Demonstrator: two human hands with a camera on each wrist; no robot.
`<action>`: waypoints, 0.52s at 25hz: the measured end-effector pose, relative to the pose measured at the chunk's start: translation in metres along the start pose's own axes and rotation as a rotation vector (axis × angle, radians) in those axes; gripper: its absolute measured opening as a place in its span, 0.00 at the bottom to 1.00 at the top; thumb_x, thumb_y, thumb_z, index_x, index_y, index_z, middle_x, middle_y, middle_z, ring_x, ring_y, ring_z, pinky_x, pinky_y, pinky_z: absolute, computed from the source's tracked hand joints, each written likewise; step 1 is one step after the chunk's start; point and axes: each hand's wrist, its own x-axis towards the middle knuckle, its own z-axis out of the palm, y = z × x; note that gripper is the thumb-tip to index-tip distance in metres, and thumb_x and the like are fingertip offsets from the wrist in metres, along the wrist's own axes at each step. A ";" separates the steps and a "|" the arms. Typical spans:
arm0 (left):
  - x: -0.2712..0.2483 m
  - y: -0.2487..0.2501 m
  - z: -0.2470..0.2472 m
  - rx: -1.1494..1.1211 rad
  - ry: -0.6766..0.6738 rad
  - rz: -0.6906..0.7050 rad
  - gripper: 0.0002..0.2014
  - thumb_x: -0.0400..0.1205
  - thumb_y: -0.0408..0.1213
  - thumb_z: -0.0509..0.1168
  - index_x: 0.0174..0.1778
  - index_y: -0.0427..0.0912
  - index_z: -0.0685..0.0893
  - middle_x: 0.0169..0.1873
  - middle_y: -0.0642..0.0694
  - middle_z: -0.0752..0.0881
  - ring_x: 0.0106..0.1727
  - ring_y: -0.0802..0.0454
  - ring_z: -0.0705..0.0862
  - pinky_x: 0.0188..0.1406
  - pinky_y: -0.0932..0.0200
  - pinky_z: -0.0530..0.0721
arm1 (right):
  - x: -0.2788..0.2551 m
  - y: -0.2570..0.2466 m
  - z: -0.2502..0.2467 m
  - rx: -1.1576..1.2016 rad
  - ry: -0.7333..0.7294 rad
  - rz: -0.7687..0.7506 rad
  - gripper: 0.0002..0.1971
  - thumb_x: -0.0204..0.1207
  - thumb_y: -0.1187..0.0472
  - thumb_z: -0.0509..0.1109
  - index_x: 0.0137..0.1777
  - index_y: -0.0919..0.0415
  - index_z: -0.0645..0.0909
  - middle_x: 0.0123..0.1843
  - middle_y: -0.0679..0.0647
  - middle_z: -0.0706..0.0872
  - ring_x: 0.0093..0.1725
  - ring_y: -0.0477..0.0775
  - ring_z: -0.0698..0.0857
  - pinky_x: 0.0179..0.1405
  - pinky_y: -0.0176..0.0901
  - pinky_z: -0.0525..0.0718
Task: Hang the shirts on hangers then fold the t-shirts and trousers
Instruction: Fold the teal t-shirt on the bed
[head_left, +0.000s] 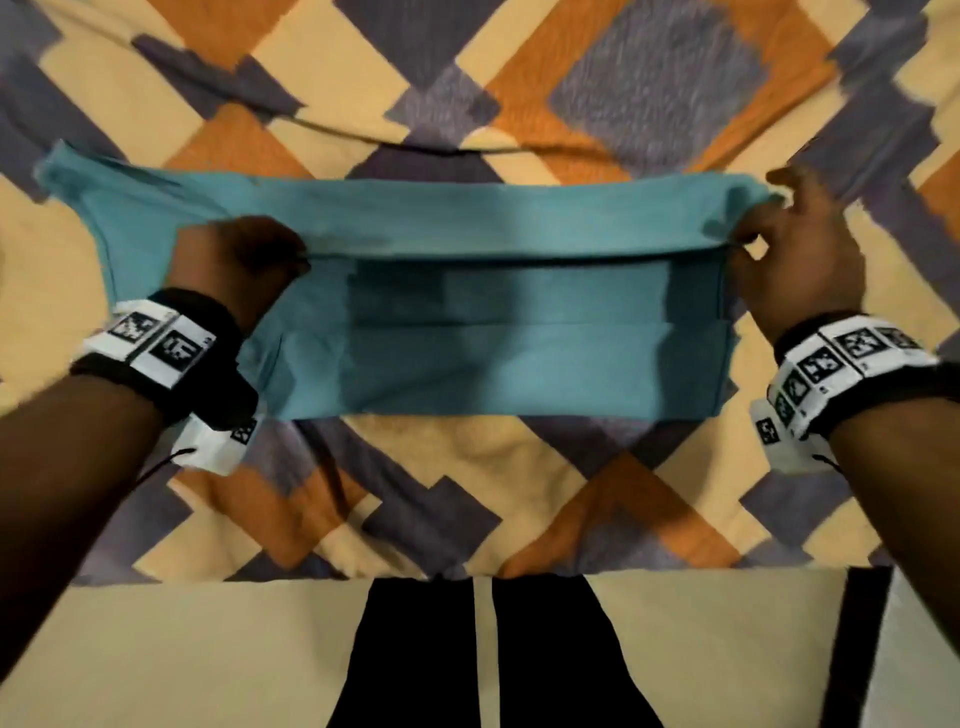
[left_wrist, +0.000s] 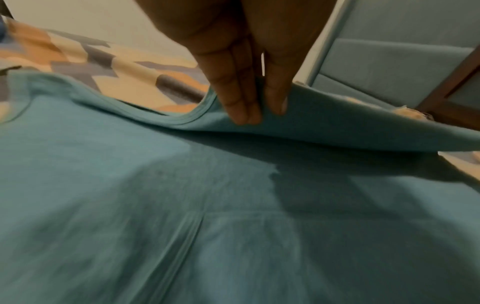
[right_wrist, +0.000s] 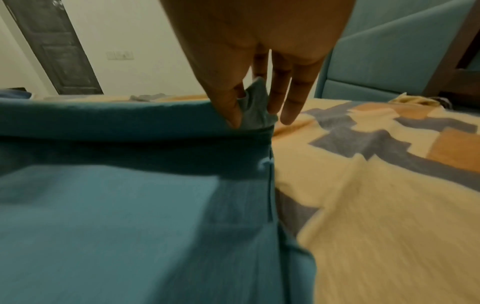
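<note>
Teal cotton t-shirt (head_left: 467, 332) lies flat across patterned orange-yellow-grey bed cover (head_left: 467, 493). Left hand (head_left: 239, 260) fingers (left_wrist: 241, 98) pinch folded far edge near neckline; right hand (head_left: 800, 260) fingers (right_wrist: 231, 111) pinch opposite corner, edge raised.

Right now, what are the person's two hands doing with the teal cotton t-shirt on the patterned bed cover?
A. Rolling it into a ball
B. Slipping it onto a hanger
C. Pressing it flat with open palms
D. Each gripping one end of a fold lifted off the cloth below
D: the left hand and the right hand each pinch one end of a raised fold of the teal cotton t-shirt, which lies on the patterned bed cover.
</note>
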 end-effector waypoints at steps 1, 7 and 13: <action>-0.010 -0.008 0.013 0.025 -0.005 0.027 0.10 0.76 0.32 0.73 0.51 0.31 0.89 0.49 0.32 0.89 0.49 0.46 0.89 0.56 0.65 0.77 | -0.012 0.004 0.008 -0.031 -0.012 0.009 0.06 0.73 0.64 0.70 0.48 0.64 0.84 0.75 0.60 0.72 0.66 0.71 0.75 0.50 0.61 0.80; -0.028 -0.034 0.053 0.082 -0.085 0.085 0.12 0.76 0.37 0.67 0.51 0.36 0.89 0.58 0.38 0.87 0.52 0.35 0.87 0.58 0.41 0.83 | -0.031 0.017 0.057 -0.145 -0.106 0.091 0.10 0.77 0.64 0.68 0.54 0.66 0.86 0.70 0.62 0.74 0.65 0.73 0.71 0.45 0.62 0.78; -0.040 0.020 0.050 0.535 -0.010 0.161 0.20 0.72 0.35 0.56 0.57 0.42 0.86 0.71 0.39 0.78 0.56 0.29 0.80 0.55 0.38 0.72 | -0.038 -0.009 0.045 -0.145 0.028 -0.047 0.16 0.68 0.55 0.61 0.48 0.61 0.86 0.60 0.61 0.82 0.57 0.71 0.78 0.54 0.61 0.73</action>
